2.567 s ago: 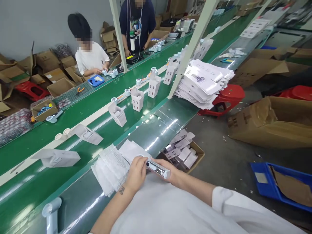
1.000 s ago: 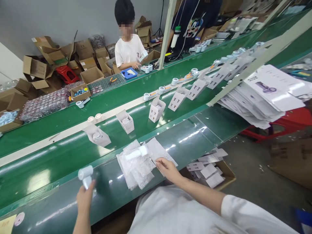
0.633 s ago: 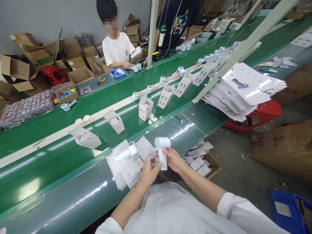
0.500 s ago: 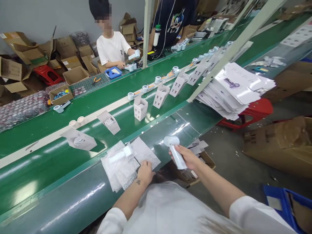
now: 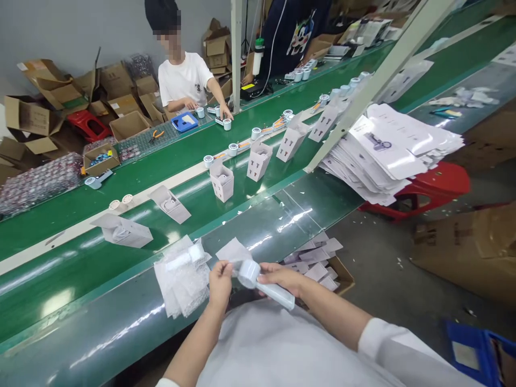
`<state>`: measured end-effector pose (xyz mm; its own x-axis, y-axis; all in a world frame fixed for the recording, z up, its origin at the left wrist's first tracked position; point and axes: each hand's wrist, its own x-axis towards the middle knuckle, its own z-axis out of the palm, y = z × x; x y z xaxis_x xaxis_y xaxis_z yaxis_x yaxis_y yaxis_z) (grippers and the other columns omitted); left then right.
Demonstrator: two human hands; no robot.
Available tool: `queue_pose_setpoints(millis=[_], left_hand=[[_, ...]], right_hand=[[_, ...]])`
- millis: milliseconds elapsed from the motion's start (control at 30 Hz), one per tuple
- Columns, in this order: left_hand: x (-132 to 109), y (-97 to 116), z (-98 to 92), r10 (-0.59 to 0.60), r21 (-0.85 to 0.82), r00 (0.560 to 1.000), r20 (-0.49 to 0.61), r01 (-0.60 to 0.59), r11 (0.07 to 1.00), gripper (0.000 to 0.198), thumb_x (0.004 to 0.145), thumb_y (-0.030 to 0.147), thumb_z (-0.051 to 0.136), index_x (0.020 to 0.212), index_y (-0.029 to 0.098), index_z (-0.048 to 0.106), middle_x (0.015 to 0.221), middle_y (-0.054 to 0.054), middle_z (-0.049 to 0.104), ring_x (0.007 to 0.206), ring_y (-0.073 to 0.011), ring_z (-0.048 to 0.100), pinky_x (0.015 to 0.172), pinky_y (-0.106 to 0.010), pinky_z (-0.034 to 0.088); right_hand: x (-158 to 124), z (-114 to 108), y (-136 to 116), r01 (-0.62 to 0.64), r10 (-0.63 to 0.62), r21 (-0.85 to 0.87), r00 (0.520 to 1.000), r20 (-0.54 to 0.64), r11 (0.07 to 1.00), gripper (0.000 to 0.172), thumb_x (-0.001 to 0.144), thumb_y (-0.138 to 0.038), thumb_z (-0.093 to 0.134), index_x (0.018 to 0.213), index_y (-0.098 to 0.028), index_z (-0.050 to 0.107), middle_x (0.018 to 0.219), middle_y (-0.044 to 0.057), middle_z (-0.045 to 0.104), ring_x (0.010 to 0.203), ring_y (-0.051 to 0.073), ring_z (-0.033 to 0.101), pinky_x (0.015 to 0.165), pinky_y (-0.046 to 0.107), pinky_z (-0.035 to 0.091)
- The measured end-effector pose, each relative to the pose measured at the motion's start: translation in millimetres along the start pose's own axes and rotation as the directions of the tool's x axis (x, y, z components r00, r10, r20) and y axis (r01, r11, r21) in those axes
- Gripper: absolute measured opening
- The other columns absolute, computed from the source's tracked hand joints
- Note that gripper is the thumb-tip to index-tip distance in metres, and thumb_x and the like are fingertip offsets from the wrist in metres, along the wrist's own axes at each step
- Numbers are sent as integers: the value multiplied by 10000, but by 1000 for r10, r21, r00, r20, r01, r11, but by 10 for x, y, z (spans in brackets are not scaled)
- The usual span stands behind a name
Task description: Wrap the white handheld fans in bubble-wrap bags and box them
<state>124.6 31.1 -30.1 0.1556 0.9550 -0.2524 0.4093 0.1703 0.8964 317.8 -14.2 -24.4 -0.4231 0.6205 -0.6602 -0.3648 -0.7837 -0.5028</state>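
belt: green conveyor belt (image 5: 133, 177) runs left to right across the view, with a row of open white boxes (image 5: 222, 181) standing on it
surface: glossy dark-green surface (image 5: 121, 328) along the near edge of the belt, right in front of the person
carton stack: flat printed cartons (image 5: 387, 156) piled on a red stool (image 5: 439, 183), far right
bag pile: heap of bubble bags (image 5: 181, 285) on the surface, just left of the hands (a second white device (image 5: 185, 257) lies on top)
left hand: left hand (image 5: 220, 282) has its fingers pinched shut on the edge of one bubble bag (image 5: 233, 250), lifted off the surface
right hand: right hand (image 5: 284, 277) is closed round the handle of a white handheld device (image 5: 250, 272)
device: held above the near edge of the surface, between both hands, tilted, with its round head against the bag; can't tell if it's inside yet
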Motion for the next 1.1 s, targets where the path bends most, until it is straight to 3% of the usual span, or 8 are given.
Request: queue_pose_setpoints(millis=[100,233,433,533,667,767,900,1100], left_hand=[[-123,67,12,197,28,980,-31,-196,980,169,867,277,472,787,177,583,734,-24,615,719,-165,578,685,-294,471],[-305,69,-38,601,220,798,36,-593,775,149,874,144,431,833,189,567,797,-51,600,785,-176,551,749,-333,472],[-390,85,79,679,347,700,222,-707,616,201,849,68,398,845,177,567,806,-80,585,801,-202,533,741,-359,482],[-370,127,121,563,334,780,274,-626,705,196,851,89,409,823,174,583,802,-79,602,788,-204,536,728,-356,469],[-397,196,95,176,137,950,258,-217,967,135,828,156,468,745,176,573,730,-25,605,713,-155,534,705,-293,441],[-424,243,54,-95,-7,927,362,104,995,100,772,188,513,680,174,551,618,26,541,623,-119,488,641,-245,404],[-492,319,-70,-213,-85,873,438,276,957,108,726,234,567,643,167,549,570,36,513,586,-107,457,620,-240,366],[-484,678,-359,-50,-412,928,370,212,886,293,748,452,633,719,173,548,739,-13,602,710,-147,563,690,-266,430]], right_hand=[[-75,1,-19,-32,26,-46,994,-109,998,440,612,-281,797,953,-160,546,757,31,687,581,179,682,500,249,530],[-162,75,-6,-46,51,36,985,-163,998,337,689,-283,732,914,-177,504,709,38,681,565,201,681,435,255,516],[-160,165,-28,-34,72,148,963,-259,988,224,766,-208,642,862,-211,439,644,12,652,518,192,655,405,267,513],[-156,176,-36,-109,192,309,948,-253,945,183,806,-248,620,893,-196,468,684,36,651,563,164,652,505,275,550],[-164,159,43,-86,172,268,933,-317,960,140,811,-270,579,800,-209,453,644,-3,602,564,148,605,572,310,543],[-239,133,124,-44,24,-36,899,-438,998,180,767,-291,585,702,-218,433,569,-52,513,538,133,526,584,304,493],[-577,147,48,24,-287,-501,843,-455,865,293,676,-386,674,591,-201,464,679,-16,545,731,164,536,697,287,458],[-987,503,-406,163,-167,-41,977,-133,986,286,738,-453,685,754,-205,543,1186,57,568,1007,216,561,815,379,469]])
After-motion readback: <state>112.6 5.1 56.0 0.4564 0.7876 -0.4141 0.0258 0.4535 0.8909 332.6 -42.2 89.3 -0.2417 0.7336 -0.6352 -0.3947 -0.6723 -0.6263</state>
